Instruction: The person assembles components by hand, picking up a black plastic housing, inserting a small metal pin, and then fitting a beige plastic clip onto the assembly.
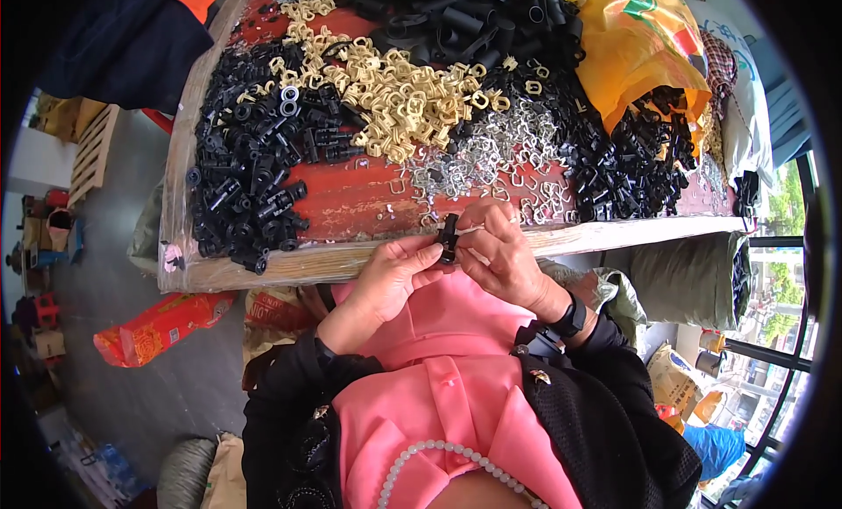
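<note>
A small black plastic fitting [448, 235] is held upright between my two hands, just past the table's near edge. My left hand [396, 277] pinches it from the left with thumb and fingers. From the right, the bent fingers of my right hand [502, 256] close on the same fitting; whether they also hold a small clip is hidden. Beyond my hands lie scattered silver wire clips [500, 149]. Cream-yellow plastic clips [403, 106] form a heap behind them. A pile of black fittings [259, 189] lies at the left of the red table top [342, 198].
An orange-yellow bag [636, 57] spills small black parts [627, 171] at the right. Black tubes [460, 22] are heaped at the back. A wooden rim [324, 265] edges the table. Below it are a red packet [162, 327] and a grey-green sack [688, 281].
</note>
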The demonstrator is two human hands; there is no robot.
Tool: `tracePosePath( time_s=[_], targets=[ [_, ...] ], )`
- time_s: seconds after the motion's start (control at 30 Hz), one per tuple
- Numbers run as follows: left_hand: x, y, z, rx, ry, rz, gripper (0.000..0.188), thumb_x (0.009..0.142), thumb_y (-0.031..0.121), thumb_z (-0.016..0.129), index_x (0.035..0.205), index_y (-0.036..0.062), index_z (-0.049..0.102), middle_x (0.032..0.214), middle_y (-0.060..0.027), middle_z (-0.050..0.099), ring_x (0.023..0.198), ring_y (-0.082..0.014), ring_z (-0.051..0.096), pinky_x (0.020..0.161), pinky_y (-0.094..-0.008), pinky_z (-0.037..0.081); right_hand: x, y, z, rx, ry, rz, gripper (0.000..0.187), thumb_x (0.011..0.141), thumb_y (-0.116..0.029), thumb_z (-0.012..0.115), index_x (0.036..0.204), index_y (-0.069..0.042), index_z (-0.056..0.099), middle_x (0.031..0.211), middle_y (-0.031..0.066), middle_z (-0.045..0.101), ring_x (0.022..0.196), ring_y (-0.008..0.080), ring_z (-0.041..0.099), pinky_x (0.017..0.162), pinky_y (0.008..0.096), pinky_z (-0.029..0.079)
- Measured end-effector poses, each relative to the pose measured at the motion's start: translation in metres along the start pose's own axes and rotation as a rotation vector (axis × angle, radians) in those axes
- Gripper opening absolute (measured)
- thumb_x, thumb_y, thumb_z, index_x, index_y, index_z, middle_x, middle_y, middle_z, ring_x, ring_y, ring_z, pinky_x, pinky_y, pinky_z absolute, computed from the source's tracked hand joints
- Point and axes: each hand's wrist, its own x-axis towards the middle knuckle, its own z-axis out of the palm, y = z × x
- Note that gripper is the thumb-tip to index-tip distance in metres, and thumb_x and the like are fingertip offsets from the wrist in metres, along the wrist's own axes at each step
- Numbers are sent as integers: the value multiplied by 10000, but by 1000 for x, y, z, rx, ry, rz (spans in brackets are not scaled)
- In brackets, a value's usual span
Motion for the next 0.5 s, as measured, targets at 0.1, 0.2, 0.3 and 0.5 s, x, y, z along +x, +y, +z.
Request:
tracePosePath(
  time_s=[0.1, 0.2, 0.3, 0.5],
  targets=[
    [4, -1, -4, -22, 9, -2, 231, 805, 105, 531, 1020, 20, 534, 936, -50, 582, 803, -140, 577, 674, -220, 469, 2, 5, 3, -71, -18, -64, 138, 637, -73, 610, 737, -60, 516, 900, 66, 458, 869, 236, 425, 694, 363, 313],
    [6, -3, -6, -50, 34, -15, 236, 806, 101, 528, 1024, 11, 530, 937, -61, 581, 798, -151, 580, 681, -226, 471, 4, 3, 1, -110, -35, -99, 139, 634, -74, 611, 734, -60, 516, 907, 62, 458, 884, 232, 424, 698, 363, 313],
    [4, -1, -3, -27, 6, -12, 204, 796, 105, 541, 990, 42, 548, 899, -32, 583, 791, -126, 569, 667, -247, 481, 4, -2, -1, -156, -50, -125, 139, 630, -75, 610, 731, -61, 515, 908, 59, 460, 893, 229, 424, 704, 363, 314],
    [-4, -4, 2, 30, -31, 28, 211, 797, 114, 540, 997, 49, 550, 886, -26, 586, 778, -122, 572, 653, -243, 485, -4, -13, -5, -221, -94, -177, 151, 621, -71, 619, 720, -68, 505, 892, 47, 467, 878, 230, 434, 718, 363, 325]
  ],
)
